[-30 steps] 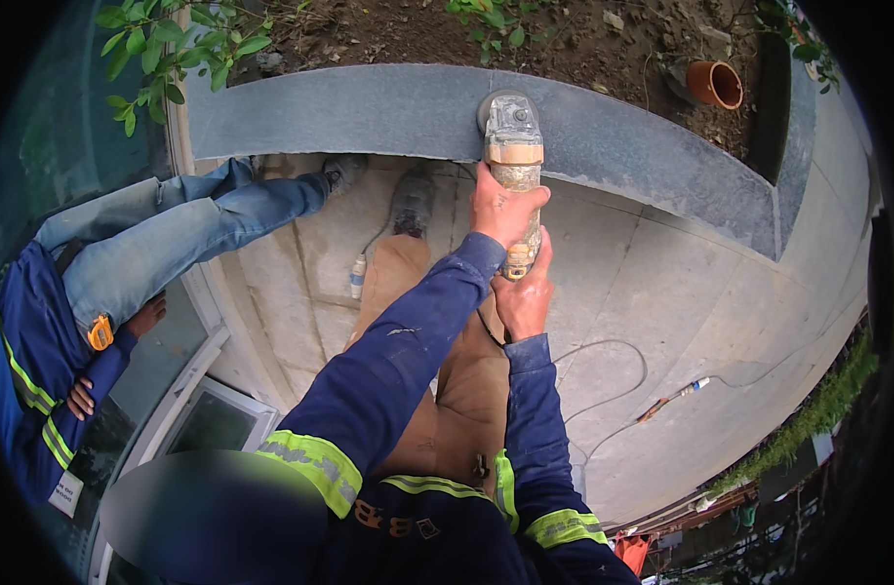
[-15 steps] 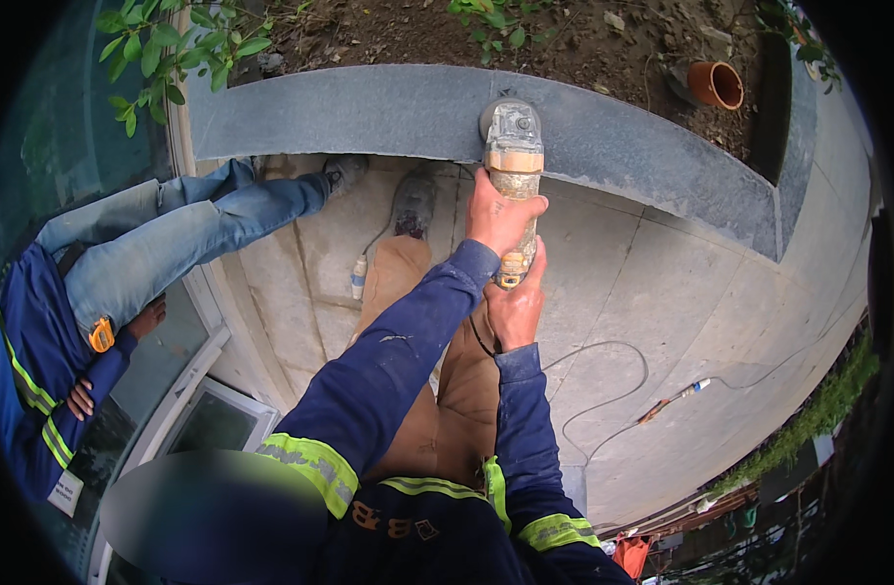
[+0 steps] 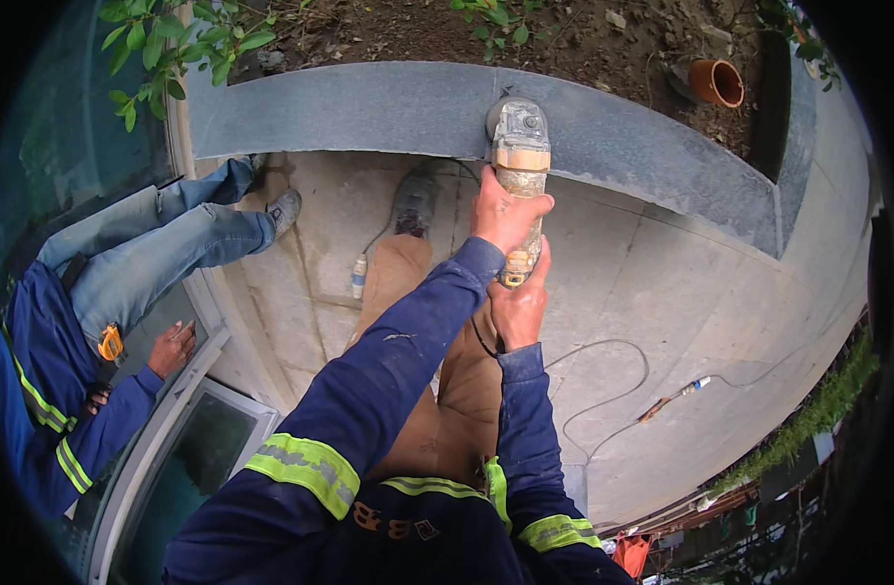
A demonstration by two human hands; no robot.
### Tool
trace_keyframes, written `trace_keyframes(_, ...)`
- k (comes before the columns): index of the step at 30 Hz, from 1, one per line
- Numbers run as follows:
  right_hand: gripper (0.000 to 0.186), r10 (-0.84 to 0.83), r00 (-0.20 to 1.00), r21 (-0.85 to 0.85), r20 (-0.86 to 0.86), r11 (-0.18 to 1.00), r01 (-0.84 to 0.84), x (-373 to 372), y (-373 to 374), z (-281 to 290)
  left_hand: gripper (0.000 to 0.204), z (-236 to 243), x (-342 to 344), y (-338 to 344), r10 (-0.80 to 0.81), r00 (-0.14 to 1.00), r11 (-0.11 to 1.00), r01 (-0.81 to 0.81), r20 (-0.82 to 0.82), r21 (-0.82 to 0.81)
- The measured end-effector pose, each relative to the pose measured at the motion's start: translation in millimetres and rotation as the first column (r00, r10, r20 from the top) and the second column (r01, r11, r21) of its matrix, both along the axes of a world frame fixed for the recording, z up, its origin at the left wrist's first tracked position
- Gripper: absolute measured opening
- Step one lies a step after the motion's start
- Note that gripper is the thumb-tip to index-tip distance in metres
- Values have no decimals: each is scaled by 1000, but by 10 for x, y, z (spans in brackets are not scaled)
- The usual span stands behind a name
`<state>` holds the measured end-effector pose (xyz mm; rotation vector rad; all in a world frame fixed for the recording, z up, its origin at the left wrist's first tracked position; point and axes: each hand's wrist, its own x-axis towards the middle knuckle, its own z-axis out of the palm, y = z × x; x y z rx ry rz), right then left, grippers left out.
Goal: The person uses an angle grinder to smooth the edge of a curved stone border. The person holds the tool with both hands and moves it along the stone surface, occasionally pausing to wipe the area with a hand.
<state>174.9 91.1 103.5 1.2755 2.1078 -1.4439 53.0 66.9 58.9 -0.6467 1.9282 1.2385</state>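
My left hand (image 3: 503,216) is closed around the body of a dusty angle grinder (image 3: 520,135) with a worn orange band. My right hand (image 3: 517,306) grips its rear end, lower down. The grinder's round head rests on, or just over, the grey stone ledge (image 3: 349,107) of a planter, near its outer edge; the disc is mostly hidden under the tool. A black cord runs down from the tool past my legs. My left shoe (image 3: 414,203) stands on the pavement just below the ledge.
A co-worker's jeans-clad legs (image 3: 174,273) and hand (image 3: 171,348) are at left beside glass panels. Cable with a plug connection (image 3: 691,388) lies on the pavement (image 3: 661,312). The planter's soil (image 3: 622,58) holds plants and an orange pot (image 3: 718,83).
The grinder in my hands has shifted slightly rightward and down along the ledge. The co-worker's foot has drawn back leftward and down, and their hand has lifted outward from the body.
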Motion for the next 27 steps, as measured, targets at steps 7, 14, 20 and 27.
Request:
trace_keyframes(7,88,5,999,-2,45,1000,-5,-93,25,-46,77,-41,-108,25,20,998,1000,-19,-56,23)
trace_keyframes(14,89,-43,998,-16,46,999,43,-20,-25,-39,77,-53,-40,4,-28,1000,1000,28,-1,-3)
trace_keyframes(20,89,11,997,-3,76,1000,-11,-193,14,-79,77,-63,-186,-2,18,999,1000,-18,-34,5)
trace_keyframes(27,88,-10,999,-13,47,1000,11,-106,-45,0,76,-25,-85,-51,-37,999,999,37,15,-38)
